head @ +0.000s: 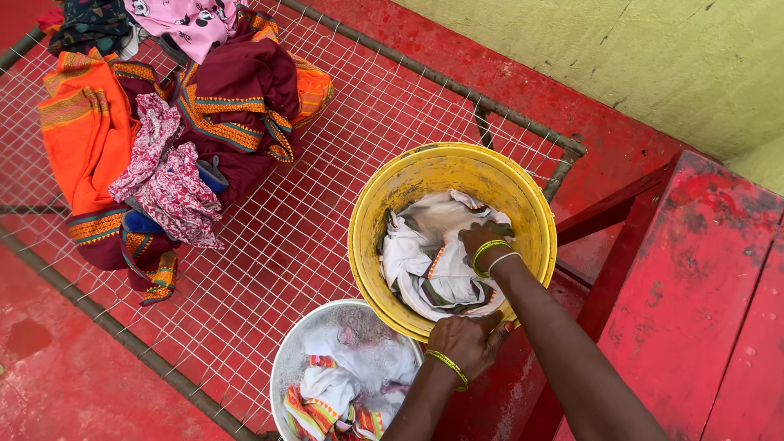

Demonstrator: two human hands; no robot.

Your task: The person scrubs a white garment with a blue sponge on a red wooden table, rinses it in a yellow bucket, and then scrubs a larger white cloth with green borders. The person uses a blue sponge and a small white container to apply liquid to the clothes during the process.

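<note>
My right hand (480,242) has its fingers clenched into the crumpled white cloth (433,261) inside the yellow bucket (371,212); my left hand (467,341) grips the rim at six o'clock.

packages: none | labels: none | signs: none | screens: none
</note>
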